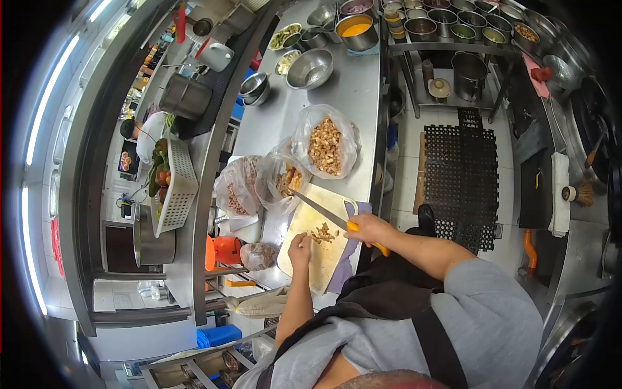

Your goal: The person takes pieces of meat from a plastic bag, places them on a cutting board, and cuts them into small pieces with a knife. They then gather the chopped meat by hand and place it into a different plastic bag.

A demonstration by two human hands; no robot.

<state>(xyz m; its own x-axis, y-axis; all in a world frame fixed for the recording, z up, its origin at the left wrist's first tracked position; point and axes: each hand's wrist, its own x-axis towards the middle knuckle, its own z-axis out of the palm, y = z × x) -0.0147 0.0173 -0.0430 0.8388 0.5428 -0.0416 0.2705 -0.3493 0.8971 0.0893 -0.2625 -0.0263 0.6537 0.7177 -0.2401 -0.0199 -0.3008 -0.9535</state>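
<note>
My right hand (370, 231) grips a knife (324, 212) by its orange handle. The long blade points away to the upper left, over the pale cutting board (324, 275). Small brown chopped pieces (322, 233) lie on the board, between the knife and my left hand (299, 251). The left fingers are curled together beside these pieces; whatever they may hold is hidden. Past the board's far end, an open clear plastic bag (289, 176) holds larger brown pieces. Another bag (326, 146) is full of diced brown chunks, and a third bag (236, 188) sits to its left.
A purple cloth (356, 246) lies under the board's right side. Metal bowls (310, 70) and a pot of orange liquid (356, 31) stand farther along the steel table. A white basket of vegetables (176, 185) is on the left shelf. A black floor mat (460, 185) lies right.
</note>
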